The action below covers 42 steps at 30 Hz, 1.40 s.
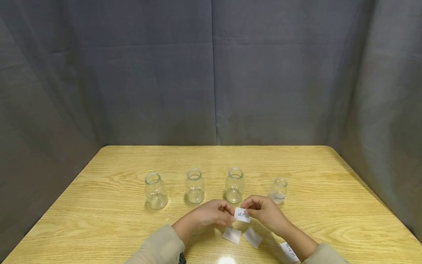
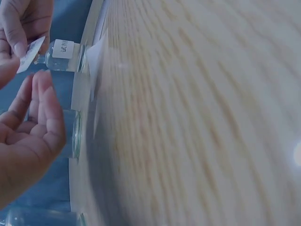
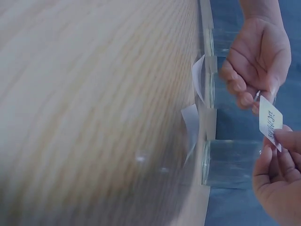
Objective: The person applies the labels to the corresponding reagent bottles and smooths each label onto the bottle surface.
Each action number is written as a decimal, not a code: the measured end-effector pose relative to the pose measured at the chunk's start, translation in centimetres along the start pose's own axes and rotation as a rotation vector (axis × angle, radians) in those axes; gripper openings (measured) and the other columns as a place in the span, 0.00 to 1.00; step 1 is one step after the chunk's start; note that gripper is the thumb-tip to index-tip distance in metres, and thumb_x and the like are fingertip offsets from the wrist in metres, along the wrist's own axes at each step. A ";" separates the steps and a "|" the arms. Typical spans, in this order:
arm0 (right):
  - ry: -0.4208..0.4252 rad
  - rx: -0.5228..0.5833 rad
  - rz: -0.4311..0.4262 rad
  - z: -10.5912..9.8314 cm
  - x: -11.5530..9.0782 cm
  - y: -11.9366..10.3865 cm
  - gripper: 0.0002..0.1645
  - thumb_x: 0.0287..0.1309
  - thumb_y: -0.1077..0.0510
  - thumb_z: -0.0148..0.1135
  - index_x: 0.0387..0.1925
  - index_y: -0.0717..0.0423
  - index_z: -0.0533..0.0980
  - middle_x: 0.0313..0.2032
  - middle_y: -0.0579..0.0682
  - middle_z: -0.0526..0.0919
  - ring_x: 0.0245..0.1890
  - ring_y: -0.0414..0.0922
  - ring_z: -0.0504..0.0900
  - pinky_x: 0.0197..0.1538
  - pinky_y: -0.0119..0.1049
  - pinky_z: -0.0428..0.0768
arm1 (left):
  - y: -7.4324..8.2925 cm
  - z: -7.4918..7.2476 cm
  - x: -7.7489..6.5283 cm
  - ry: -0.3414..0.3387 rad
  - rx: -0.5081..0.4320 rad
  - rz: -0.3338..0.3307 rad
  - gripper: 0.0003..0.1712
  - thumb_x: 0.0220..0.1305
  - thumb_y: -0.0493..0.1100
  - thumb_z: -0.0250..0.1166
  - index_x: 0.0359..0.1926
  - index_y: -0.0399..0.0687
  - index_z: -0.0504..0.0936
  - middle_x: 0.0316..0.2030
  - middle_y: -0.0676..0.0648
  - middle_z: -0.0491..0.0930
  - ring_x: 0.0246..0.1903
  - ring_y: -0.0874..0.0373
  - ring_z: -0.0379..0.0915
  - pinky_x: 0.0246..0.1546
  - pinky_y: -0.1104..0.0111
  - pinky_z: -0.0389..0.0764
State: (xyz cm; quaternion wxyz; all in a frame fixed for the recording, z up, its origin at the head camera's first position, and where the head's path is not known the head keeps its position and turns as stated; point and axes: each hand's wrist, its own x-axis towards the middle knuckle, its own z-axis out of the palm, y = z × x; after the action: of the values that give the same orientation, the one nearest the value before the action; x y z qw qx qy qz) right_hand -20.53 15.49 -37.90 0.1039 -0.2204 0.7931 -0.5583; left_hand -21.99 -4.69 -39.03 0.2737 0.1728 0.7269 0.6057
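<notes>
- The held label [image 1: 242, 215] is up off the table, between the two hands and in front of the jars, its writing facing the wearer
- The right hand [image 1: 267, 215] pinches its right side between thumb and fingers; the left hand [image 1: 211, 213] has curled fingers at its left edge, though I cannot tell whether they pinch it
- To do this well, I would grip only the margins, keep the slip flat and unbent, and work slowly from a corner; skin should stay off the lettering
- Its handwritten characters appear to begin 试剂; the last is partly under the thumb
- Two blank-looking slips, one nearer left [image 1: 232, 235] and one nearer right [image 1: 252, 238], lie below the hands; a written label [image 1: 290, 253] lies by the right forearm, its text too small to read surely
- The small jar [image 1: 278, 189] bears similar writing; three larger jars [image 1: 234, 187] show no label; no brand is legible
</notes>
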 end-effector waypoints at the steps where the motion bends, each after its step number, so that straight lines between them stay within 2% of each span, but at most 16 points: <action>1: 0.004 0.000 -0.004 0.0 0.0 0.0 0.07 0.51 0.68 0.54 0.35 0.66 0.72 0.33 0.54 0.75 0.30 0.44 0.72 0.36 0.37 0.75 | 0.0 0.1 0.1 0.019 -0.008 0.008 0.09 0.51 0.35 0.60 0.34 0.35 0.73 0.27 0.47 0.72 0.29 0.57 0.71 0.35 0.65 0.73; 8: 0.006 0.006 -0.023 0.2 0.2 0.2 0.09 0.51 0.65 0.56 0.36 0.66 0.72 0.34 0.54 0.74 0.31 0.44 0.71 0.38 0.35 0.73 | -0.1 0.6 0.8 0.150 -0.038 0.044 0.08 0.50 0.36 0.61 0.31 0.36 0.73 0.25 0.48 0.72 0.27 0.58 0.70 0.32 0.66 0.73; 14: 0.074 0.007 0.012 0.3 0.4 0.4 0.14 0.49 0.62 0.59 0.37 0.66 0.70 0.30 0.52 0.72 0.30 0.44 0.70 0.35 0.32 0.73 | -0.3 0.7 1.1 0.217 -0.061 0.085 0.07 0.51 0.34 0.61 0.31 0.35 0.73 0.24 0.49 0.72 0.26 0.59 0.70 0.31 0.67 0.73; 19: 0.113 0.057 0.053 0.4 0.7 0.7 0.13 0.49 0.64 0.59 0.35 0.70 0.69 0.27 0.52 0.73 0.29 0.47 0.73 0.34 0.37 0.75 | -0.4 0.6 1.4 0.252 -0.093 0.084 0.07 0.52 0.35 0.61 0.32 0.35 0.73 0.26 0.49 0.73 0.28 0.59 0.70 0.35 0.63 0.73; 22: 0.136 0.061 0.064 0.4 1.0 0.8 0.12 0.49 0.64 0.59 0.34 0.70 0.69 0.26 0.52 0.74 0.28 0.47 0.74 0.31 0.34 0.75 | -0.5 0.6 1.6 0.275 -0.088 0.098 0.07 0.52 0.35 0.60 0.33 0.35 0.73 0.27 0.48 0.72 0.29 0.58 0.70 0.35 0.63 0.74; 26: 0.179 0.045 0.068 0.7 1.5 1.0 0.11 0.48 0.66 0.59 0.33 0.70 0.69 0.24 0.52 0.75 0.26 0.46 0.74 0.29 0.32 0.74 | -0.8 0.7 2.0 0.343 -0.070 0.127 0.07 0.52 0.34 0.60 0.32 0.34 0.73 0.26 0.49 0.72 0.27 0.60 0.69 0.33 0.63 0.74; 30: 0.204 0.043 0.054 0.8 1.9 1.2 0.08 0.48 0.69 0.57 0.31 0.71 0.68 0.23 0.53 0.75 0.26 0.49 0.75 0.29 0.33 0.75 | -0.9 0.8 2.3 0.406 -0.055 0.125 0.07 0.52 0.33 0.60 0.32 0.34 0.73 0.25 0.48 0.72 0.25 0.60 0.69 0.31 0.64 0.74; 36: 0.221 -0.005 0.061 0.7 2.3 1.5 0.05 0.51 0.68 0.54 0.29 0.69 0.68 0.24 0.54 0.76 0.27 0.50 0.75 0.29 0.34 0.74 | -0.9 0.8 2.7 0.438 -0.046 0.102 0.09 0.51 0.33 0.60 0.34 0.34 0.72 0.25 0.46 0.74 0.26 0.59 0.71 0.31 0.65 0.75; 42: 0.268 -0.043 0.090 0.7 3.1 1.5 0.03 0.50 0.69 0.54 0.28 0.68 0.69 0.26 0.53 0.77 0.28 0.49 0.76 0.33 0.39 0.75 | -0.7 0.6 3.2 0.471 -0.018 0.099 0.06 0.52 0.33 0.60 0.31 0.34 0.73 0.25 0.46 0.72 0.26 0.58 0.71 0.31 0.66 0.75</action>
State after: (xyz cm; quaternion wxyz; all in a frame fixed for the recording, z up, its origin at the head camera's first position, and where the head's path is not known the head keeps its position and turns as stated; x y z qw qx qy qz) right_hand -23.29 13.91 -39.31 0.0170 -0.1104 0.8206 -0.5605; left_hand -24.07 -2.47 -40.44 0.0682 0.0598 0.7557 0.6486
